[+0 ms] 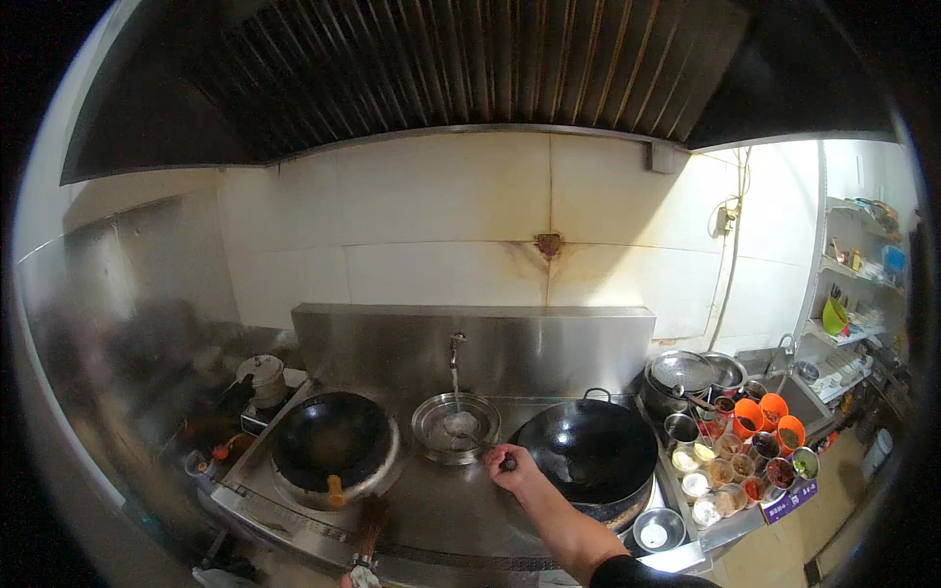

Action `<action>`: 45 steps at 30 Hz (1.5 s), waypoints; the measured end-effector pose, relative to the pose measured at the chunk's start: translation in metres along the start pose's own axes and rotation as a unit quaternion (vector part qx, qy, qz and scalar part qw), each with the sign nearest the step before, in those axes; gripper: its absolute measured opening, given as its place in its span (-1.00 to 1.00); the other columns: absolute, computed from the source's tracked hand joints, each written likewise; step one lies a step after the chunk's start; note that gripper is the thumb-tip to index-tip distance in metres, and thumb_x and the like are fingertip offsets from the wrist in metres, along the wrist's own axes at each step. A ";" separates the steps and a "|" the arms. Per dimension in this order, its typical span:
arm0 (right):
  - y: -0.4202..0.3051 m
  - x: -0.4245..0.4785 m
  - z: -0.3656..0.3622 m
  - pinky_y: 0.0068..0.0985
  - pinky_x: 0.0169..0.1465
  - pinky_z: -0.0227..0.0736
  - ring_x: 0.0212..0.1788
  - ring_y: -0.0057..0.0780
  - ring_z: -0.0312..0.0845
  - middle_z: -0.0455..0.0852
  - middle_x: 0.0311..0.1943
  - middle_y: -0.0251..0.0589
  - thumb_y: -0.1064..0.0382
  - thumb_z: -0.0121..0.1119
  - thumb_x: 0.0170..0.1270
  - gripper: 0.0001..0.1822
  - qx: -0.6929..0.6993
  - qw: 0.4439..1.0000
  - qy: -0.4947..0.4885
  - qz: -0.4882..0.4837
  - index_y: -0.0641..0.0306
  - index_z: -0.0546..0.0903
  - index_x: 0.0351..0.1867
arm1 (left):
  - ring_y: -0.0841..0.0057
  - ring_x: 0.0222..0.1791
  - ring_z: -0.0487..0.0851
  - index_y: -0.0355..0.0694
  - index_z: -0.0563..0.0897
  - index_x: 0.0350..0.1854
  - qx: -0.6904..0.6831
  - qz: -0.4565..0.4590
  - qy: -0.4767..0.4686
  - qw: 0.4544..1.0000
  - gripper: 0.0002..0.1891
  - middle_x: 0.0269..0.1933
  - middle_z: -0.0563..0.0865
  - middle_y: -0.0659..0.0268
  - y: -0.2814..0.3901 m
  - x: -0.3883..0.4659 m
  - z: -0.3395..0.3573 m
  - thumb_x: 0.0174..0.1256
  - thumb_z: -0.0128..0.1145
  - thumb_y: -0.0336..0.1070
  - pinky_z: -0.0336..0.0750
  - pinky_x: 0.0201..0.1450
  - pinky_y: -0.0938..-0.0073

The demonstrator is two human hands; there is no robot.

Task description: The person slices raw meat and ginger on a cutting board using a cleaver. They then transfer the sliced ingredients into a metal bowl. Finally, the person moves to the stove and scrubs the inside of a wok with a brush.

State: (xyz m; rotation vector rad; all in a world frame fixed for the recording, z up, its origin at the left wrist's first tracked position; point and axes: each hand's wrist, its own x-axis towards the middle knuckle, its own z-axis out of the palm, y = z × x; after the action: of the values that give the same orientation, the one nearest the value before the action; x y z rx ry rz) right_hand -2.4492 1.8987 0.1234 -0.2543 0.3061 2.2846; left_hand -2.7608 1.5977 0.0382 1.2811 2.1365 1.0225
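My right hand (511, 467) grips the handle of a metal ladle (470, 439). The ladle's bowl is in a round steel basin (419, 426), under a stream of water from the wall tap (456, 339). At the bottom edge only a sliver of my left hand (345, 581) shows, closed around the lower end of a bamboo wok brush (373, 518) with a pale cloth (364, 577) beside it. Right of the basin sits a large black wok (588, 448). Another wok (334, 441), with a wooden handle (336, 491), rests on the left burner.
On the right stand seasoning tubs (717, 470), orange cups (748, 419), stacked steel pots with a strainer (682, 370) and a small steel bowl (659, 529). A pot (262, 378) is at far left. The steel splashback (470, 323) borders the stove; a hood (470, 66) hangs above.
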 end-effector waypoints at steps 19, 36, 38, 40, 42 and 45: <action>-0.082 -0.336 -0.070 -0.61 -0.45 0.43 -0.49 -0.57 0.49 0.56 -0.47 -0.31 0.40 0.11 0.29 -0.88 -0.382 0.886 0.135 -0.225 0.28 0.52 -0.16 | 0.11 0.04 0.64 -0.25 0.56 0.09 -0.069 0.097 -0.005 0.993 -0.48 -0.01 0.67 0.05 0.098 -0.062 0.122 0.01 0.34 -0.30 0.49 0.10 0.20; -0.025 -0.196 -0.034 -0.52 -0.56 0.32 -0.56 -0.54 0.45 0.50 -0.54 -0.29 0.48 0.11 0.21 -0.75 -0.580 0.753 0.187 -0.249 0.38 0.53 -0.06 | 0.22 0.01 0.66 -0.33 0.52 0.17 -0.028 0.016 0.011 0.999 -0.51 0.01 0.68 0.05 0.041 -0.036 0.044 0.19 0.31 -0.31 0.49 0.10 0.30; -0.023 -0.136 -0.035 -0.48 -0.57 0.31 -0.58 -0.50 0.45 0.50 -0.56 -0.26 0.49 0.10 0.21 -0.87 -0.569 0.771 0.178 -0.224 0.39 0.54 -0.20 | 0.20 0.01 0.66 -0.32 0.52 0.17 0.021 0.008 0.030 0.999 -0.51 0.02 0.67 0.04 0.024 -0.024 0.026 0.18 0.30 -0.33 0.49 0.11 0.31; -0.016 -0.072 -0.037 -0.46 -0.57 0.30 -0.58 -0.46 0.44 0.49 -0.57 -0.24 0.48 0.09 0.21 -0.94 -0.604 0.753 0.186 -0.186 0.38 0.53 -0.28 | 0.20 0.01 0.66 -0.32 0.52 0.17 -0.001 -0.018 0.042 0.999 -0.51 0.01 0.67 0.04 0.010 -0.016 0.004 0.17 0.30 -0.34 0.49 0.11 0.31; -0.020 -0.017 -0.049 -0.49 -0.57 0.31 -0.57 -0.46 0.46 0.52 -0.57 -0.24 0.46 0.13 0.20 -0.93 -0.703 0.667 0.191 -0.156 0.38 0.54 -0.30 | 0.19 0.01 0.65 -0.32 0.52 0.17 -0.006 -0.031 0.049 0.998 -0.51 0.01 0.67 0.03 0.003 -0.009 -0.010 0.17 0.29 -0.34 0.49 0.12 0.29; -0.007 0.028 -0.046 -0.57 -0.54 0.35 -0.55 -0.50 0.48 0.54 -0.54 -0.27 0.42 0.15 0.21 -0.90 -0.634 0.737 0.203 -0.114 0.40 0.52 -0.28 | 0.14 0.03 0.64 -0.32 0.52 0.18 0.016 -0.027 0.064 0.997 -0.50 0.02 0.66 0.03 0.003 0.011 -0.024 0.16 0.28 -0.33 0.48 0.13 0.24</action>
State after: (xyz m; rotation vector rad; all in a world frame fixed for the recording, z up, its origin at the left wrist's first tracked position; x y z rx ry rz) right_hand -2.4585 1.9093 0.0703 -1.3856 -1.0937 1.7865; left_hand -2.7812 1.5997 0.0554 1.1932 2.2789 1.0790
